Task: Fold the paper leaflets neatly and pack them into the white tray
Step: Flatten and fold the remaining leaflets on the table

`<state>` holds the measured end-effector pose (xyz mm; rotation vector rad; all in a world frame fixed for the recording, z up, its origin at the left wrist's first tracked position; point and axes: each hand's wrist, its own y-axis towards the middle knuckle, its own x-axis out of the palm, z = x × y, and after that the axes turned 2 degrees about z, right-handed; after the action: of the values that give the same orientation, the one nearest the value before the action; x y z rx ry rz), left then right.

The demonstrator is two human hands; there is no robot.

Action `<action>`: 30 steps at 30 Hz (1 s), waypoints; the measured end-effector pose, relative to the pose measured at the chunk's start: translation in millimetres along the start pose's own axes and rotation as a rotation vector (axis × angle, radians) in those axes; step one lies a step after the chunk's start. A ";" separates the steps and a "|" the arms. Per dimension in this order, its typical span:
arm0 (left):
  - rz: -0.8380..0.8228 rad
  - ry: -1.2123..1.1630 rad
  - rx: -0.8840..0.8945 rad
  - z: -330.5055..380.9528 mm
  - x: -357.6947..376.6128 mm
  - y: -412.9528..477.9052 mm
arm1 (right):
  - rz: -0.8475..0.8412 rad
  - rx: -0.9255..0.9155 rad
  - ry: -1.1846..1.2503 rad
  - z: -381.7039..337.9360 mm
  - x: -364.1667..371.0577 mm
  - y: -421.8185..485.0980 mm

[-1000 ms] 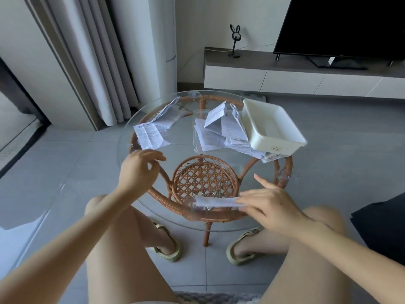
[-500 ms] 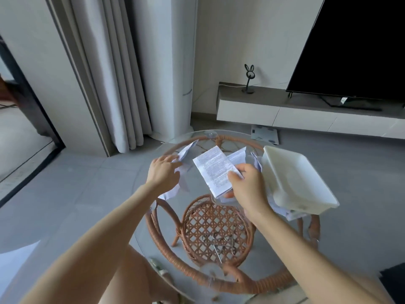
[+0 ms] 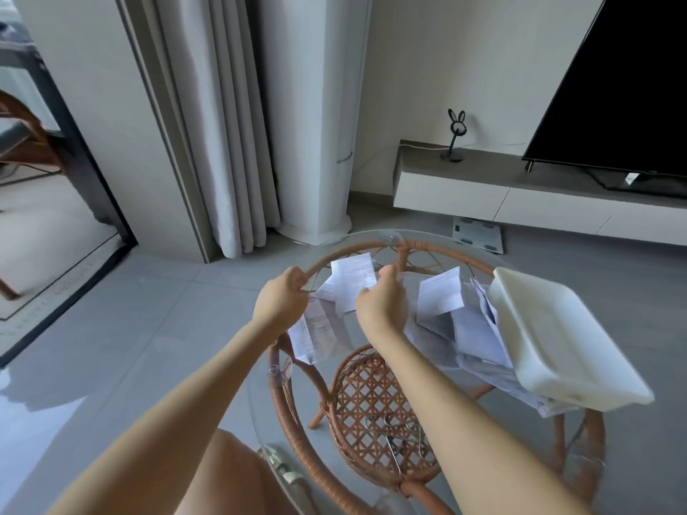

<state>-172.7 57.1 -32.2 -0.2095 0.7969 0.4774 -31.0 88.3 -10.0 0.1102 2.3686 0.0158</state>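
L grip (image 3: 282, 303) & R grip (image 3: 381, 304) both pinching 1 leaflet (image 3: 353, 282) held between them, white tray (image 3: 557, 343) off to R

A rattan glass-topped table (image 3: 403, 250) stands before grey curtains (image 3: 230, 143), a low console (image 3: 464, 191) and a black TV (image 3: 613, 87).

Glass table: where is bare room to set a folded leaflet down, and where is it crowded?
Free: the near glass above the wicker shelf. Crowded: the far half, leaflets from the left hand to the tray.

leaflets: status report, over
Left hand and right hand pinch one leaflet, lifted. White tray sits on loose leaflets. Nothing blocking it.
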 end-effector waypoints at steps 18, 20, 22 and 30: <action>-0.267 -0.282 -0.410 -1.8 -26.8 -3.7 | -0.355 -0.862 -0.391 17.8 -13.5 -34.9; -0.318 -0.579 -0.546 -1.4 -37.5 -15.6 | -0.454 -0.803 -0.286 21.7 -13.2 -51.5; -0.357 -0.680 -0.621 -3.7 -44.2 -26.9 | -0.396 -0.825 -0.288 26.2 -14.1 -69.8; -0.324 -0.555 -0.570 -4.2 -46.6 -76.3 | 0.036 -1.045 -0.099 41.7 -34.1 -114.6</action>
<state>-166.3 -26.5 -1.0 -0.6900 0.0623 0.4157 13.7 -29.6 -21.2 -0.3405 1.9808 1.1980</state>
